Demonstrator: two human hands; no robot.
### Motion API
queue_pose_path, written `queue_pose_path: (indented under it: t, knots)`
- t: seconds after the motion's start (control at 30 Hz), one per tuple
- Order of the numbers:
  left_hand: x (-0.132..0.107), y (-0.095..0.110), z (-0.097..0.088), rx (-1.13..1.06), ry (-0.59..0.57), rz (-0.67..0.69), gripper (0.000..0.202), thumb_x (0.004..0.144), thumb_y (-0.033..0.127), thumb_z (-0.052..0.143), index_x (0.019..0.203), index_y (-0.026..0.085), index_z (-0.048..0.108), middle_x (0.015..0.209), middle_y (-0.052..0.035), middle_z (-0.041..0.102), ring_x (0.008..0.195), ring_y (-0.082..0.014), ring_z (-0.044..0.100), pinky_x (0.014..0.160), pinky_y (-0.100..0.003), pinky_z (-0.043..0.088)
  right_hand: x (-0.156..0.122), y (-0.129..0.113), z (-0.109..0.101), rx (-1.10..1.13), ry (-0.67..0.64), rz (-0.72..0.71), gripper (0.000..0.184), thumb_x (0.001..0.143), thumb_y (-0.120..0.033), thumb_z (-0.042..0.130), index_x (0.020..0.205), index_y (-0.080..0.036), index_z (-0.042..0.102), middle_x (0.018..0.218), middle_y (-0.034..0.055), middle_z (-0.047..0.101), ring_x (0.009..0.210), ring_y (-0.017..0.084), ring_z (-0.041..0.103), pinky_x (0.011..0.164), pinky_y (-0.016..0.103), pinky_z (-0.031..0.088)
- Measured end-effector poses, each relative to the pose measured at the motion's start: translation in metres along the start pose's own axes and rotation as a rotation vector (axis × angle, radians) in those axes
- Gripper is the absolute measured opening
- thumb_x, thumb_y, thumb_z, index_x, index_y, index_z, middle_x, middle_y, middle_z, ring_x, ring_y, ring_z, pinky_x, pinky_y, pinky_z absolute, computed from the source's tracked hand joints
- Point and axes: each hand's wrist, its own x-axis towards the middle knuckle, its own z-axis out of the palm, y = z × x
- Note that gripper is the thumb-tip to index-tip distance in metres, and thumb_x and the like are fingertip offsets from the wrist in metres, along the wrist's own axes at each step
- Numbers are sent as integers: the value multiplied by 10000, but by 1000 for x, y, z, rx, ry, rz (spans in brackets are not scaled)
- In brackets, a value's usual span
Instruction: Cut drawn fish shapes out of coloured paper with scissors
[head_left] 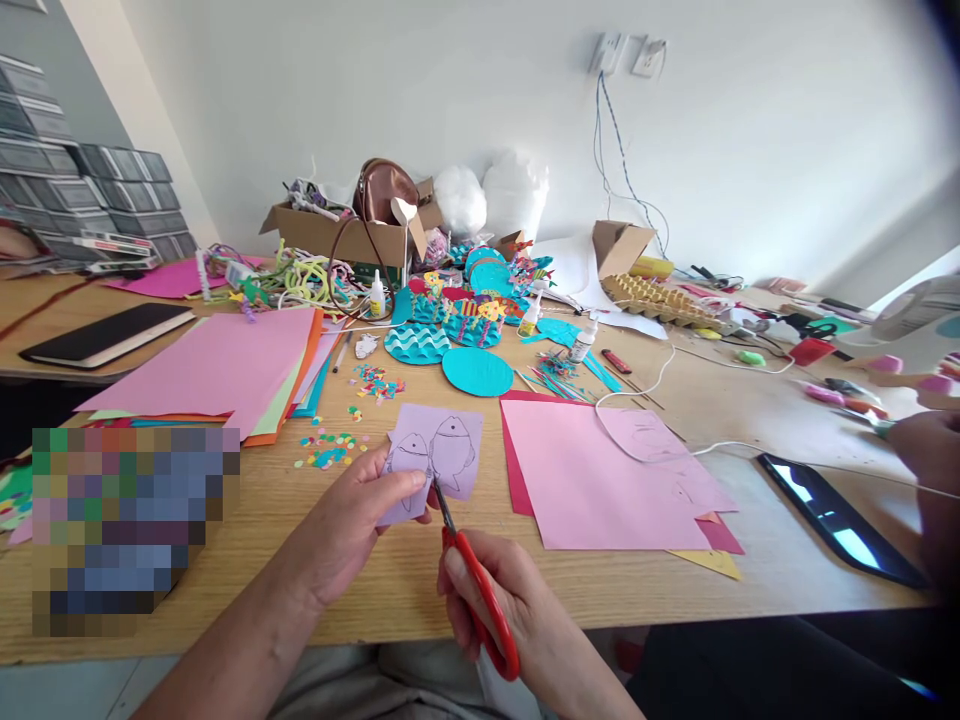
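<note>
My left hand [367,500] pinches a piece of purple paper [465,475] by its lower left part, thumb on top. Two fish are drawn on it in dark outline, side by side. Red-handled scissors [480,590] are gripped in my right hand [495,590], its fingers through the handles. Their blades point up at the paper's lower edge, between the two fish. How far the blades are apart is too small to tell. Right of the hands lies a pink sheet [600,470] with faint drawn outlines, on top of red paper [517,470].
Stacked coloured paper [202,365] and paper confetti [330,450] lie to the left. Turquoise discs [478,372], decorated paper pieces and glue bottles [377,295] stand further back. A white cable [660,455] crosses the right side near a phone [840,520]. Another person's hand [922,450] is at far right.
</note>
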Motion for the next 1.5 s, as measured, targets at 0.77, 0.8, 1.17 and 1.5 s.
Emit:
queue_pose_path:
  t: [0.77,0.8,1.17,1.5]
  knots:
    - [-2,3,3,8,15,-12,106,703,230,601,788,214,662,672,13,639,613,-140,544,596,-228,439,1,-2,1,-128,46,-59,437,863,-560,436,640,-184,433,478,-39,469,416,72,407,405,182,294]
    - [-2,3,3,11,14,-10,113,704,229,598,796,216,662,676,14,640,612,-139,542,595,-226,438,1,-2,1,-133,47,-58,435,866,-557,433,643,-183,437,478,-39,470,418,73,408,406,182,294]
    - [-2,2,2,13,-9,-16,133,724,215,579,832,208,657,698,22,640,635,-131,537,603,-217,434,0,-5,2,-152,62,-83,466,856,-578,426,597,-193,389,468,-39,444,421,73,387,423,186,303]
    - [-1,1,0,26,-45,-51,187,716,233,581,883,196,655,751,8,654,677,-142,529,619,-226,443,3,3,0,-335,90,-132,350,898,-408,403,625,-188,411,536,-22,462,490,92,388,470,214,275]
